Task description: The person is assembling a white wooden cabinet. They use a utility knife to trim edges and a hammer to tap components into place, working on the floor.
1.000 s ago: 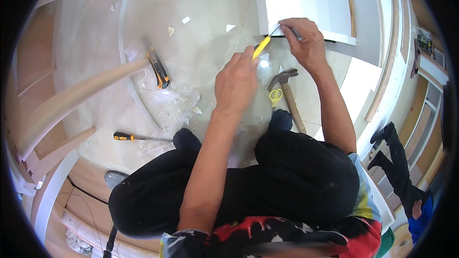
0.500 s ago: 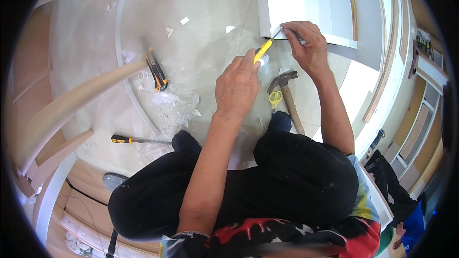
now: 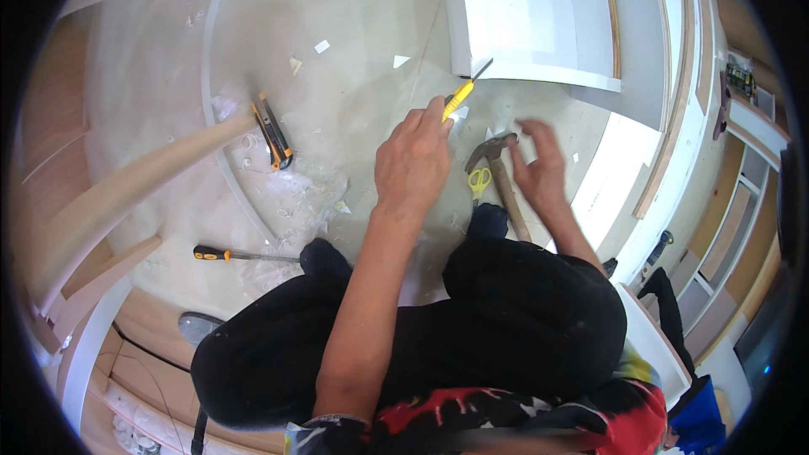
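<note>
My left hand is closed around a yellow utility knife, its blade out and pointing up and right. The blade tip is by the near corner of a white panel piece; whether they touch I cannot tell. My right hand, a little blurred, is in the air with thumb and fingers apart and nothing in it. Just under it a claw hammer with a wooden handle lies on the floor. Yellow-handled scissors lie beside the hammer, near my foot.
To the left lie black-and-orange cutters, a screwdriver and crumpled plastic film. Scraps of white material dot the floor. A curved wooden piece juts in from the left. Boards stand at the right.
My right hand has left the panel's corner and the blade tip, moving down toward the hammer, with its fingers opening. The left hand still holds the knife, slightly lower.
</note>
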Demonstrator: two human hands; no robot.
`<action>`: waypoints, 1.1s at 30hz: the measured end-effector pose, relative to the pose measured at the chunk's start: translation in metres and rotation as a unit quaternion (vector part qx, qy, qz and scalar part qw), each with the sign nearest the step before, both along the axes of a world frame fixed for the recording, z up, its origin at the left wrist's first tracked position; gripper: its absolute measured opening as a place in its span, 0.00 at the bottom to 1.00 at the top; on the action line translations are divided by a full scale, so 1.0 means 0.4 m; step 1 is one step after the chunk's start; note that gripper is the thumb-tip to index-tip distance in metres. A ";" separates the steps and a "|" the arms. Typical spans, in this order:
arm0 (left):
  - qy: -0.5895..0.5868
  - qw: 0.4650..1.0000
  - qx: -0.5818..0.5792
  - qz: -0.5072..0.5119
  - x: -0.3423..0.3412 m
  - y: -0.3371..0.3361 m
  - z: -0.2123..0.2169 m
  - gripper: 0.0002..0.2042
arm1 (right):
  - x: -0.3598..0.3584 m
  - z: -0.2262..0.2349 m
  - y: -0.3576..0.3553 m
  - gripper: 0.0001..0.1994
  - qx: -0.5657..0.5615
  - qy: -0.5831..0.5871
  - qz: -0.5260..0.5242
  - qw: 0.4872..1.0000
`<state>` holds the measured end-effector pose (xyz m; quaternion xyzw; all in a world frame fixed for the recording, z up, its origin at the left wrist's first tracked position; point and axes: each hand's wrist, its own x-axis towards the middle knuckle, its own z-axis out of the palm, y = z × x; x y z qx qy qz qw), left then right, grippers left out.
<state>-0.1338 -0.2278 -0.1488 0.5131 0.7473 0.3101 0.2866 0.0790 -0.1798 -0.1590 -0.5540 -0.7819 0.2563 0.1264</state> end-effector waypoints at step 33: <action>0.004 0.999 0.040 -0.008 -0.002 -0.001 -0.010 0.14 | -0.063 0.196 0.054 0.17 -0.009 0.042 0.031 0.999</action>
